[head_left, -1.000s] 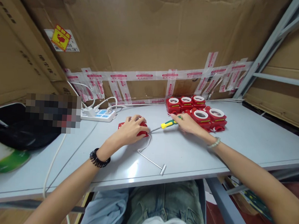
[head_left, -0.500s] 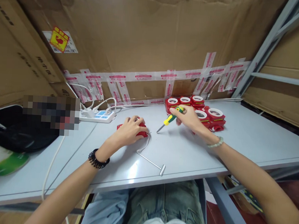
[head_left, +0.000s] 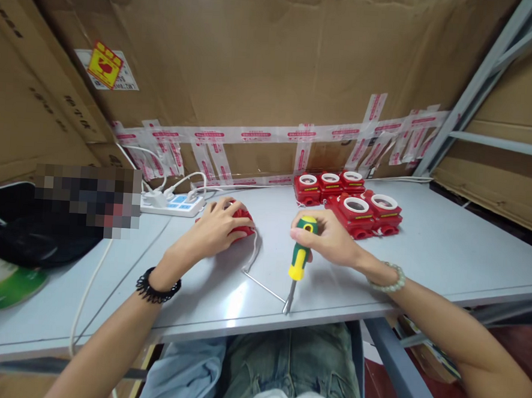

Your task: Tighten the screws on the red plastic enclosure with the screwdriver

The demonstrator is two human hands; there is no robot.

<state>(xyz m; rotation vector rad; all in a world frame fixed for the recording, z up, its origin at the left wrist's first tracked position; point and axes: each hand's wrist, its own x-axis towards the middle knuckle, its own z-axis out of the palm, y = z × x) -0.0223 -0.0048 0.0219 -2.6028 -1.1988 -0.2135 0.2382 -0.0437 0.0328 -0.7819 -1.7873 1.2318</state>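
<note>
My left hand (head_left: 222, 225) is wrapped over a red device (head_left: 245, 220) on the grey table, hiding most of it. A white cord runs from the device to a thin metal T-shaped bar (head_left: 265, 286) lying near the front edge. My right hand (head_left: 324, 235) grips a green and yellow screwdriver (head_left: 299, 258). Its shaft points down toward the front edge, and its tip overlaps the crosspiece of the metal bar; whether they touch, I cannot tell.
Several red devices with white rings (head_left: 356, 206) stand at the back right. A white power strip (head_left: 175, 204) with plugs and cables sits at the back left, beside a black bag (head_left: 47, 234). Cardboard (head_left: 256, 60) rises behind the table (head_left: 447, 249).
My right hand has brought the screwdriver toward me, its shaft now steeper and over the metal bar's end. My left hand and the red device under it have shifted slightly left.
</note>
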